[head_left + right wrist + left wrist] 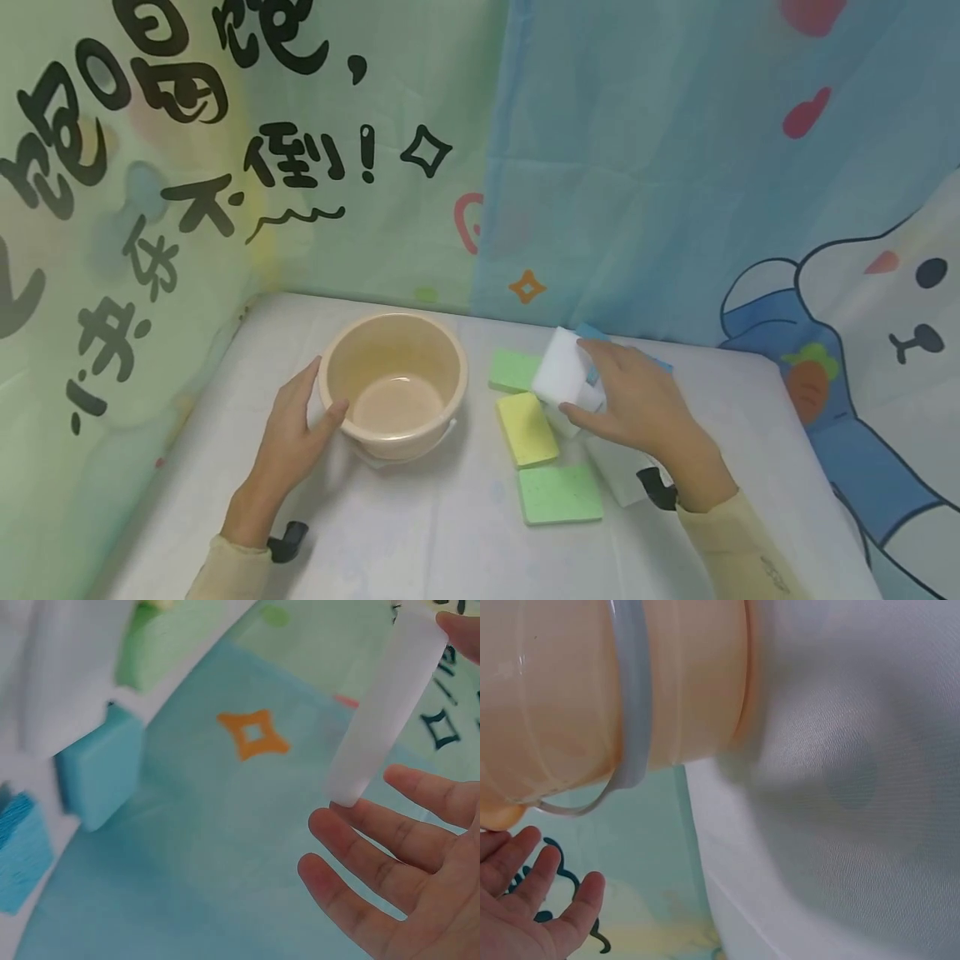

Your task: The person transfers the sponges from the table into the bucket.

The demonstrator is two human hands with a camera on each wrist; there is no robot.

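Note:
A beige bucket with a pale handle stands upright on the table. My left hand touches its left side, thumb at the near rim; in the left wrist view the fingers are spread and fairly straight. A white sponge block is pinched between the thumb and fingertips of my right hand, above the other sponges. Against the backdrop, the right wrist view shows this white block edge-on. Beneath and around that hand lie a green sponge, a yellow sponge and blue sponges, partly hidden.
Nearer the front lie another green sponge and a white piece, partly under the right wrist. A white cloth covers the table. Printed fabric hangs behind it and along the left side.

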